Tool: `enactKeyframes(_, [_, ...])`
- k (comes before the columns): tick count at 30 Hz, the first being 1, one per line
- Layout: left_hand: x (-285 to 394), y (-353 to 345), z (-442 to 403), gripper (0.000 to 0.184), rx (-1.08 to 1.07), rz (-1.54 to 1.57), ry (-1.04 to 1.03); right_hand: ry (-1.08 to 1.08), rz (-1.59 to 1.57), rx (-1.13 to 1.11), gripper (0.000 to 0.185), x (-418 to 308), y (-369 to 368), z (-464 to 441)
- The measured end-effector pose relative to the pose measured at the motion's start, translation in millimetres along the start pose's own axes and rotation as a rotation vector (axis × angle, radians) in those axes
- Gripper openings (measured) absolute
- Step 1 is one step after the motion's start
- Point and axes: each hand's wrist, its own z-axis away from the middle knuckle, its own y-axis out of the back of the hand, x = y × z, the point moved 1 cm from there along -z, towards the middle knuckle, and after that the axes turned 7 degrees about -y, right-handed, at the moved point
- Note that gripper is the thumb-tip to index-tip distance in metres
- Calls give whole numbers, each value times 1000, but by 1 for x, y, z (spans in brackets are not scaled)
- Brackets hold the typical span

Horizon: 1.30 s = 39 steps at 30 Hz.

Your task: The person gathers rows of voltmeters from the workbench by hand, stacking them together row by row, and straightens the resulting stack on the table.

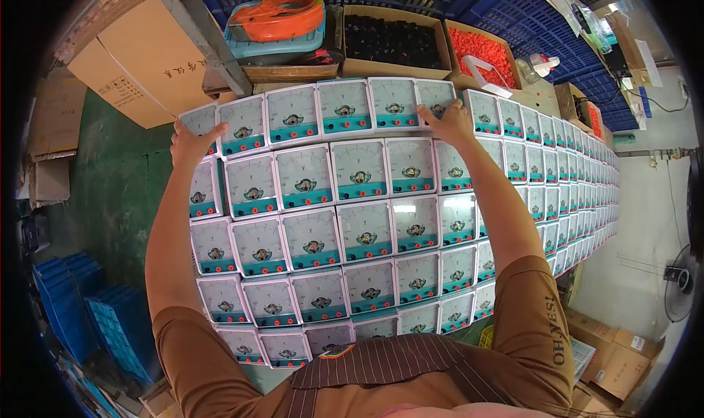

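Rows of white-framed panel meters, each marked V with a teal lower strip and red and black terminals, lie face up below me. My left hand [192, 145] is at the left end of the far row, fingers on the outer edge of the end voltmeter [199, 119] and thumb over its face. My right hand [449, 123] grips another voltmeter [435, 92] in the same row, thumb on its front and fingers at its right edge. Several voltmeters, one of them in the middle [344, 108], stand side by side between my hands.
Beyond the rows stand a box of black parts [396, 70], a box of red parts [455, 77] and an orange tape dispenser [282, 15]. Cardboard boxes [139, 66] are at the left, with blue crates [121, 319] below. A fan [680, 279] is at the right.
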Motion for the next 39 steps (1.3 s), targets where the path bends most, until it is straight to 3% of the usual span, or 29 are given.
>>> enactKeyframes(3, [12, 13, 8, 138, 3, -51, -1, -7, 53, 127, 121, -1, 0, 7])
enactKeyframes(6, [10, 25, -7, 120, -123, 18, -139, -23, 91, -179, 106, -3, 57, 8])
enactKeyframes(7, [13, 30, -13, 114, -190, 69, -209, 24, 94, -143, 94, 1, 64, 0])
enactKeyframes(8, [15, 35, -17, 106, -273, 73, -150, 11, 152, -247, 94, 4, 76, -11])
enactKeyframes(11, [47, 71, -21, 87, -497, 87, 11, 205, 112, -277, 93, 13, 95, -41])
enactKeyframes(14, [50, 76, -30, 84, -488, 194, 60, 327, 340, -381, 84, 25, 83, -87])
enactKeyframes(15, [51, 77, -32, 85, -487, 215, 82, 358, 368, -331, 81, 23, 84, -86])
enactKeyframes(17, [48, 75, -33, 86, -492, 258, 134, 154, 233, -220, 77, 19, 82, -84])
enactKeyframes(21, [42, 74, -31, 93, -218, 294, 102, -17, 269, 52, 83, -7, 104, -53])
enactKeyframes(23, [35, 75, -31, 96, -203, 360, 108, 329, 166, 506, 77, -29, 104, -16])
enactKeyframes(25, [43, 73, -9, 100, -127, 321, 29, 660, -167, 714, 77, -73, 97, 23])
enactKeyframes(27, [42, 70, -3, 105, -13, 254, -38, 795, -149, 756, 87, -113, 91, 60])
enactKeyframes(30, [34, 47, -6, 109, 145, 176, -118, 850, -174, 454, 86, -131, 25, 67])
enactKeyframes(33, [20, 45, 1, 109, 152, 254, -161, 794, -177, 514, 84, -126, 31, 67])
enactKeyframes(35, [15, 62, 13, 108, 98, 396, -167, 752, -349, 520, 79, -99, 57, 79])
enactKeyframes(37, [-10, 81, 42, 112, -7, 252, -196, 663, -518, 424, 72, -48, 68, 99])
enactKeyframes(39, [-56, 54, 64, 120, -87, 70, -107, 538, -550, 318, 65, 7, 54, 128])
